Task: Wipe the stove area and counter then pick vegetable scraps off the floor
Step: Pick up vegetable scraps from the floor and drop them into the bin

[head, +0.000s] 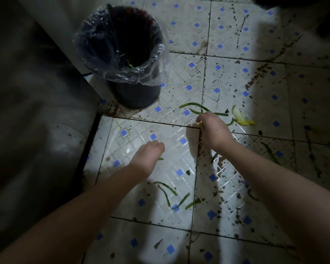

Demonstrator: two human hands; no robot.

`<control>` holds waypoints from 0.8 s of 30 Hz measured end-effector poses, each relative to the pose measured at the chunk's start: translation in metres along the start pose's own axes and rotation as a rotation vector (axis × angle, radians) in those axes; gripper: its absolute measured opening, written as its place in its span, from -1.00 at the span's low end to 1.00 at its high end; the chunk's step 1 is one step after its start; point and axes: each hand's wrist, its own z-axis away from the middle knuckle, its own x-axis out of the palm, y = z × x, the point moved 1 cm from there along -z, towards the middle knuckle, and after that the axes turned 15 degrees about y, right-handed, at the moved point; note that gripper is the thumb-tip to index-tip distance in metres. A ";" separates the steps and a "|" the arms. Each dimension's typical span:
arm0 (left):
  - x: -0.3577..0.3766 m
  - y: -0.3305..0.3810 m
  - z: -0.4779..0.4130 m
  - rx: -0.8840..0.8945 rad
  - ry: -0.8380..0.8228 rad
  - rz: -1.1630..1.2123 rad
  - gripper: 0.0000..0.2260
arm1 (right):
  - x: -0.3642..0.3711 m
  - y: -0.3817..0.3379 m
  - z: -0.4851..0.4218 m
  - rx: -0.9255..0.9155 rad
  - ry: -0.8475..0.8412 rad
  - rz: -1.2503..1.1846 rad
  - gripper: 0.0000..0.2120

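Green scraps (217,113) at centre right lie under the right hand (214,131), whose fingertips pinch them; better to gather the bunch before lifting. The left hand (148,156), centre, curls round a green bit (160,159). Counted: four strips (164,195) at lower centre, one yellow peel (242,119) at right, one lined bin (122,54) upper left.

Bin (122,60) crowds the cabinet (36,92) — open tile floor (246,77) rightward.

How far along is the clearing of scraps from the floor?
Done: a few scraps lie in the bin. In hand: the right hand grips long strips; the left hand seems to pinch a green bit. Left: the peel and short strips. Wiping cannot be judged here.
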 end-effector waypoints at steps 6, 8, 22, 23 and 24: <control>-0.003 0.003 0.007 0.039 -0.060 -0.034 -0.86 | -0.008 -0.001 0.010 0.011 -0.014 0.004 -0.54; -0.004 0.006 0.007 0.056 -0.074 -0.071 -0.86 | -0.013 -0.001 0.011 0.019 -0.010 0.002 -0.53; -0.004 0.017 0.011 0.051 -0.131 -0.079 -0.79 | -0.025 0.003 0.020 0.054 0.034 -0.032 -0.62; -0.004 0.018 0.012 0.059 -0.140 -0.078 -0.80 | -0.025 0.002 0.021 0.057 0.035 -0.038 -0.62; -0.005 0.020 0.014 0.069 -0.146 -0.075 -0.81 | -0.026 0.001 0.023 0.057 0.035 -0.042 -0.63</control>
